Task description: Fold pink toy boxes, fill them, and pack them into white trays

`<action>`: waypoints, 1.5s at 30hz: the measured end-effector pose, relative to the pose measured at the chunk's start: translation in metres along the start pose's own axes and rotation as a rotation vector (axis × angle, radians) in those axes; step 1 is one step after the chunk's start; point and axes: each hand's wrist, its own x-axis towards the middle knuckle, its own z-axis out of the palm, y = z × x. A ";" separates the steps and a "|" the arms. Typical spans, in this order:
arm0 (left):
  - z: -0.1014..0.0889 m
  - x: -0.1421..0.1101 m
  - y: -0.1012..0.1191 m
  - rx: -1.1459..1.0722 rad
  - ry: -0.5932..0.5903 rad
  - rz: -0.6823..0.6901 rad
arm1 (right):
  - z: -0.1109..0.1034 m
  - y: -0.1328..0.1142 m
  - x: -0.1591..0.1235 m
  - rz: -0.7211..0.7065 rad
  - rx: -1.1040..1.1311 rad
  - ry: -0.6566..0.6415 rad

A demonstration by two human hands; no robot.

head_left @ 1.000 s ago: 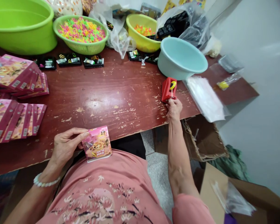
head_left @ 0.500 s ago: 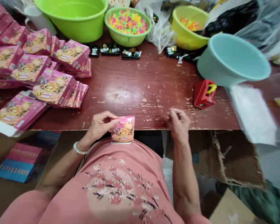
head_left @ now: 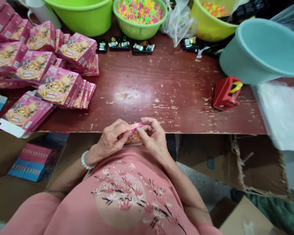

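Between my hands, at the table's front edge, is a small pink printed box point(head_left: 134, 139) with its narrow pink top side turned up. My left hand point(head_left: 115, 136) grips the box's left end with thumb and fingers. At its right end, my right hand point(head_left: 153, 135) pinches the top edge, thumb in front and fingers curled behind. Much of the box is covered by my fingers. To the right on the table stands a red tape dispenser point(head_left: 225, 93) with a yellow roll, apart from both hands.
Stacks of pink boxes point(head_left: 60, 86) fill the table's left side, one with a white flap out. A green tub point(head_left: 85, 19), a green basket point(head_left: 139, 31) of small colourful pieces, a yellow tub point(head_left: 210, 29) and a blue tub point(head_left: 257, 52) line the back. Plastic bags point(head_left: 281, 114) lie right.
My right hand has come left from near the tape dispenser to the box and now pinches its top edge. The left hand still holds the box. The view has shifted slightly.
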 end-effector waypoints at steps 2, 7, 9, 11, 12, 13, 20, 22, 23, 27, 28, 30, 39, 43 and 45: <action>0.000 0.000 0.002 0.033 -0.053 0.031 | 0.001 -0.003 -0.002 -0.009 -0.027 0.015; 0.000 0.004 0.007 0.169 -0.244 -0.099 | 0.003 -0.004 -0.002 -0.040 -0.074 0.018; 0.000 0.008 0.007 0.163 -0.271 -0.162 | 0.002 -0.003 -0.002 -0.049 -0.153 0.022; -0.004 0.011 0.005 0.109 -0.280 -0.229 | -0.001 -0.001 -0.002 -0.059 -0.333 0.032; -0.008 0.013 0.004 0.076 -0.285 -0.271 | -0.004 0.000 -0.002 -0.062 -0.437 0.034; -0.013 0.014 0.003 0.044 -0.284 -0.313 | -0.008 0.001 -0.001 -0.066 -0.530 0.033; -0.061 0.026 -0.018 -0.254 0.131 -0.363 | -0.036 -0.008 0.024 -0.514 -0.636 -0.012; -0.063 0.028 -0.037 -0.161 0.154 -0.252 | -0.043 -0.011 0.040 -0.645 -0.600 -0.010; -0.062 0.028 -0.047 -0.057 0.136 -0.192 | -0.047 -0.010 0.050 -0.679 -0.606 0.004; -0.049 0.020 -0.082 0.394 0.013 -0.107 | -0.068 0.003 0.108 -0.611 -0.762 0.058; -0.045 0.018 -0.085 0.447 -0.018 -0.124 | -0.073 0.006 0.127 -0.576 -0.787 0.073; -0.037 0.016 -0.082 0.466 -0.083 -0.148 | -0.079 0.009 0.172 -0.522 -0.797 0.117; 0.027 0.053 -0.070 0.683 -0.129 -0.360 | -0.042 -0.020 0.370 -0.238 -1.024 0.224; 0.039 0.056 -0.080 0.699 -0.155 -0.384 | -0.041 -0.019 0.407 -0.123 -1.118 0.193; 0.039 0.054 -0.082 0.696 -0.167 -0.389 | -0.041 -0.018 0.414 -0.080 -1.149 0.169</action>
